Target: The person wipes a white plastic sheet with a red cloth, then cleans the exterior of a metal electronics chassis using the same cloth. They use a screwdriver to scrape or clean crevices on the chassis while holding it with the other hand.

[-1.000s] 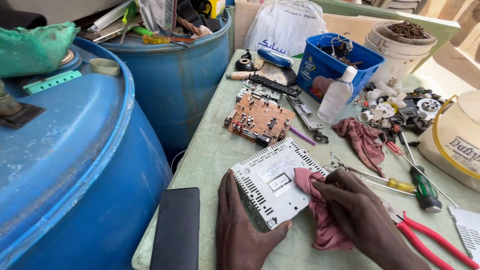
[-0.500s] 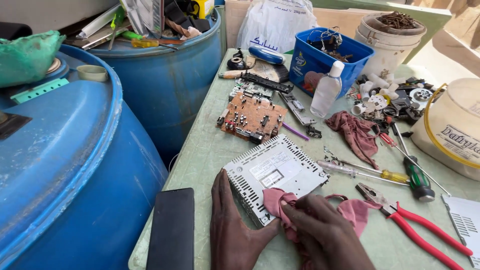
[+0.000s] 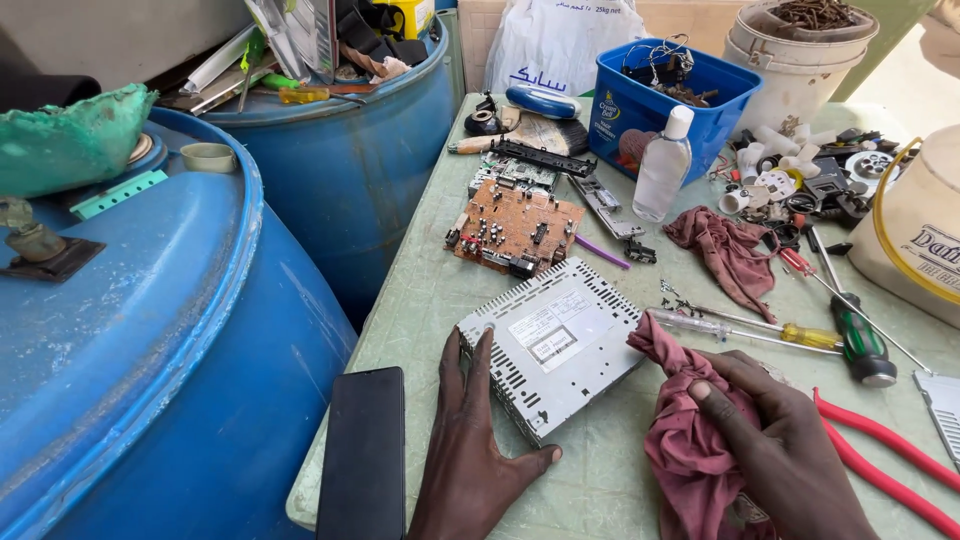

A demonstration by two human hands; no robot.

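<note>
A grey perforated metal casing [image 3: 552, 345] with a white label lies on the green table [image 3: 430, 290]. My left hand [image 3: 475, 435] rests flat beside its near left corner, fingers touching its edge. My right hand [image 3: 775, 440] grips a bunched dark pink rag [image 3: 680, 440] just right of the casing, the rag's tip touching the casing's right edge.
A brown circuit board [image 3: 520, 225] lies behind the casing. A black phone [image 3: 363, 450] sits at the table's near left edge. Screwdrivers [image 3: 790, 335], red pliers [image 3: 885, 465], a second rag [image 3: 728, 250], a clear bottle [image 3: 664, 165], a blue tub [image 3: 665, 95] and blue barrels [image 3: 170, 350] surround it.
My right hand has drawn the rag off the casing's top to its right side and bunched it up. My left hand stays at the casing's near corner.
</note>
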